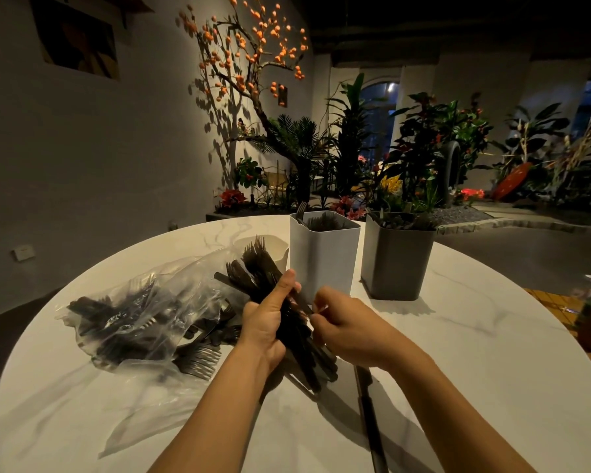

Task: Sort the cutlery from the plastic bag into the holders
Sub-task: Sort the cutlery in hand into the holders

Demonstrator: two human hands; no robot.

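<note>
Head view: my left hand (265, 322) grips a bundle of black forks (253, 268) before the white holder (325, 254) at twelve o'clock while my right hand (342, 324) pinches one handle; tugging may spill the bundle toward the bag (140, 312) at nine o'clock.

Bench (458, 353) carries everything. Bag (133, 312) lies at left, cutlery inside it; loose forks (198, 361) spill from its near edge. Bundle (273, 302) sits mid-bench, tines pointing away — left hand (265, 324) wrapped round it, right hand (348, 324) just beside, fingertips at the handles. Behind the hands: two holders side by side, left holder (323, 254), right holder (394, 261), both with cutlery in. A low tub (270, 245) stands behind the bundle, left of the holders.
</note>
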